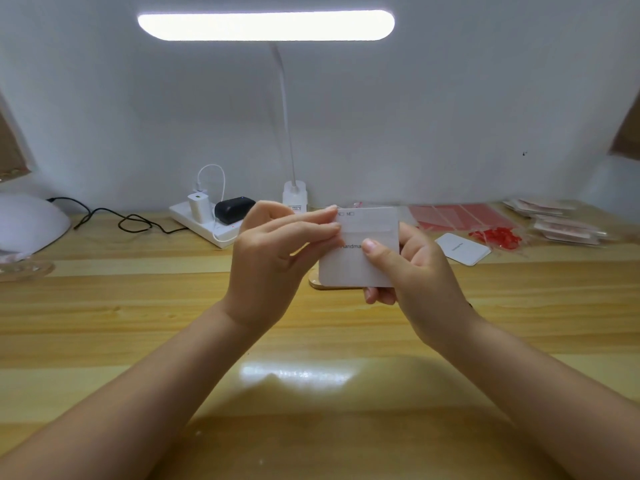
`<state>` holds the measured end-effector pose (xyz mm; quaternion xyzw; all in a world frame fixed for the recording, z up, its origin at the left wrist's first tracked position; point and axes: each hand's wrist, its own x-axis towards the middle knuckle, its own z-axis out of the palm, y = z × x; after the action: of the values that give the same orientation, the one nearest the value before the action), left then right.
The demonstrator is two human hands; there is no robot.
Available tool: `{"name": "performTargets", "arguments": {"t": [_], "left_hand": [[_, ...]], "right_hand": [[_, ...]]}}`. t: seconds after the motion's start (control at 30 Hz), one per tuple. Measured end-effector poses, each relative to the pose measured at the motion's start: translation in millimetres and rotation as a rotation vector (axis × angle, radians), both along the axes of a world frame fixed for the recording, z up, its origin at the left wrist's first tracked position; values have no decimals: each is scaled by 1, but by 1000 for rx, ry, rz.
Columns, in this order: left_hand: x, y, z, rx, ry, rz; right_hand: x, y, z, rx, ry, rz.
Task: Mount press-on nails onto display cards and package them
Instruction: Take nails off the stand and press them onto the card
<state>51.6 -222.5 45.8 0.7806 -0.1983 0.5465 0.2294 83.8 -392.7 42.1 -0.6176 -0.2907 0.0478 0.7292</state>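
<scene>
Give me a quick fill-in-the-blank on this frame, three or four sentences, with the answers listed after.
1. The white display card is held above the table by ____ hands.
2. The word partly readable on the held card begins "____".
3. The loose nails in the bag at the right are ____ in colour.
4. The second card lies flat on the wooden ____.

Answers: both; Handma; red; table

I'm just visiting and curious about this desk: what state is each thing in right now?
Desk lamp: switched on.
White card: held up off the table, no nails on it.
Left hand: fingers pinching the card's top left edge.
Right hand: gripping the card, thumb on its face.
Spare card: lying flat on the table.
Charger: plugged into the power strip.
Red nails: bagged, untouched.
</scene>
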Motion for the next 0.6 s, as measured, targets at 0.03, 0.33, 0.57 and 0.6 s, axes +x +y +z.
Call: {"name": "performTargets", "arguments": {"t": [0.03,0.33,0.57,0.6], "left_hand": [[0,0,0,1,1,4],[-2,-7,1,-67,76,-23],[-6,-17,0,-339,337,-142],[-5,-16,0,-326,341,-138]], "right_hand": [[0,0,0,0,1,2],[0,-1,0,18,8,-16],[-1,-2,1,13,7,-33],[-1,-2,0,6,6,-37]]}}
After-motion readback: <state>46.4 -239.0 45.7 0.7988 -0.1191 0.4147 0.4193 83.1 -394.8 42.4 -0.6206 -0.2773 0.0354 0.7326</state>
